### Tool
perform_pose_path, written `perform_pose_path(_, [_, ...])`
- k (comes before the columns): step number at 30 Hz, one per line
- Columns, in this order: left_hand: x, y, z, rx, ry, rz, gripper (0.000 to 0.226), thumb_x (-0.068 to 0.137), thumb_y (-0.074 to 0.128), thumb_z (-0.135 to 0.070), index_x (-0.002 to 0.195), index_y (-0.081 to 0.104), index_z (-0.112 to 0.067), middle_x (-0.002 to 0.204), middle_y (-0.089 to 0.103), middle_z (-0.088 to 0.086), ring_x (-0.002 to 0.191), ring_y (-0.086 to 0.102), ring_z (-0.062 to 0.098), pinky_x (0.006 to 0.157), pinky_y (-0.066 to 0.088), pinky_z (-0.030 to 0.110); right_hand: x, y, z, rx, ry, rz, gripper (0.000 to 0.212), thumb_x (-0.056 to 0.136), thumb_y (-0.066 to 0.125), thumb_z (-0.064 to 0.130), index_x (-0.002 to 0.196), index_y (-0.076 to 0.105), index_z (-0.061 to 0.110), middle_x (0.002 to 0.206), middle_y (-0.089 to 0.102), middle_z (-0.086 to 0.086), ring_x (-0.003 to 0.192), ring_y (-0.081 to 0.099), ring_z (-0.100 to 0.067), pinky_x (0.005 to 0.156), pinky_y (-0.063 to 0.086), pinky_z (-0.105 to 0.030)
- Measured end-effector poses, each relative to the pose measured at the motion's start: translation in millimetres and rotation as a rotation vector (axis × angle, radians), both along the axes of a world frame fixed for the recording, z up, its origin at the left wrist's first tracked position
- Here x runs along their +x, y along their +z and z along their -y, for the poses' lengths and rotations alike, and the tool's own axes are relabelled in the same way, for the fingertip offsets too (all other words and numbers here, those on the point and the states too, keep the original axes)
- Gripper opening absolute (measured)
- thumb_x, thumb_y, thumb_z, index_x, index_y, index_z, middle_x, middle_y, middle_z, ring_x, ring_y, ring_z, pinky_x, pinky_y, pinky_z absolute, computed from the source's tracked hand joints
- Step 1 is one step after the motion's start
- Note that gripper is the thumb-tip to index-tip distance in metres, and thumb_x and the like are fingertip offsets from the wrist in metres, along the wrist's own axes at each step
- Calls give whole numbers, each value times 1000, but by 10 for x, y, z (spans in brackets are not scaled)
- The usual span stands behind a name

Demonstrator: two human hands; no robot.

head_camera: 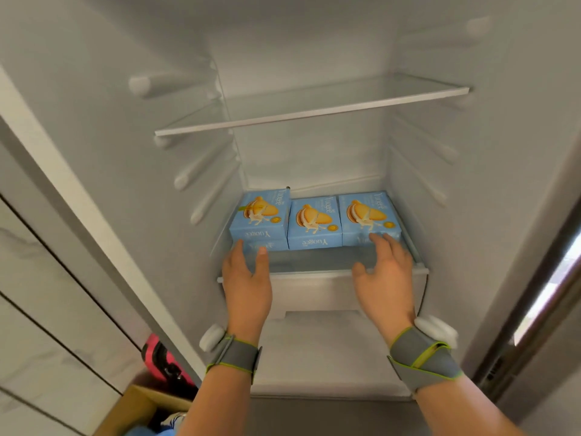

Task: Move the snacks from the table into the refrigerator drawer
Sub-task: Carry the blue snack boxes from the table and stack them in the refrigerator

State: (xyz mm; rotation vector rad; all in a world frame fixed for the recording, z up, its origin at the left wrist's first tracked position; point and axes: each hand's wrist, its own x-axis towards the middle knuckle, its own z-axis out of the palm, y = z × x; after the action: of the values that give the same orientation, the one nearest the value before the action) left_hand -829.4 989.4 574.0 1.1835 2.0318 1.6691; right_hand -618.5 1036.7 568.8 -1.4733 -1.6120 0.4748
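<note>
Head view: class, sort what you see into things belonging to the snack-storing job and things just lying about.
Job: blue snack boxes, refrigerator drawer, left hand, right hand.
Lying about: glass shelf, pink item on the floor, cardboard box.

Soft, even white light fills the fridge (pixel 298 158); daylight glare streaks at 3 o'clock. Edges bow from the wide lens; slight blur overall, shadows faint.
</note>
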Motion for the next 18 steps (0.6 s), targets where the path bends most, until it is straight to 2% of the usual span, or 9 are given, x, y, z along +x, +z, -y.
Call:
perform_pose_path(3, [70, 11, 85, -46, -25, -75, 60, 105, 54, -42, 158, 40, -16, 161, 40, 6, 150, 35, 21, 124, 28, 36, -29, 25, 119, 7, -8, 3, 61, 87, 67, 10, 146, 55, 11, 154, 48, -16, 139, 40, -38, 115, 33, -43])
perform_pose_path(6, [48, 17, 164, -44, -85, -88, 57, 104, 55, -40, 155, 44, -16, 159, 41, 7, 147, 39, 23, 122, 33, 43, -73, 70, 268, 14, -29, -3, 60, 88, 65, 11, 147, 54, 13, 153, 51, -13, 139, 41, -35, 115, 35, -43])
perform_pose_path(7, [33, 27, 213, -42, -107, -76, 56, 104, 55, -39, 155, 44, -17, 159, 41, 6, 147, 38, 22, 122, 33, 41, -100, 90, 343, 16, -37, -3, 60, 89, 64, 11, 147, 53, 14, 152, 51, -12, 138, 41, -34, 115, 35, -43])
perform_pose_path(10, [8, 14, 417, -39, -158, -80, 54, 105, 55, -37, 155, 44, -17, 158, 42, 4, 147, 35, 16, 118, 24, 23, -168, 88, 587, 29, -55, 14, 59, 90, 64, 12, 147, 52, 15, 149, 53, -8, 136, 42, -33, 112, 36, -42])
perform_pose_path(12, [-54, -48, 582, -45, -182, -82, 55, 105, 55, -38, 155, 44, -18, 159, 41, 2, 147, 33, 14, 113, 19, 17, -234, 17, 773, 4, -75, 19, 57, 91, 64, 14, 147, 52, 15, 148, 54, -7, 136, 41, -32, 111, 37, -42])
perform_pose_path(15, [-142, -240, 836, -66, -248, -49, 55, 105, 53, -39, 156, 44, -19, 159, 40, 0, 146, 35, 14, 113, 23, 19, -332, -130, 1111, -56, -108, 33, 57, 93, 63, 15, 148, 51, 14, 150, 54, -6, 138, 40, -30, 112, 34, -37])
perform_pose_path(18, [-195, -488, 1109, -118, -315, 13, 54, 106, 51, -43, 155, 44, -23, 157, 40, -3, 145, 38, 13, 119, 30, 28, -415, -314, 1546, -131, -163, 70, 56, 92, 65, 14, 147, 54, 15, 148, 56, -6, 135, 43, -31, 111, 35, -38])
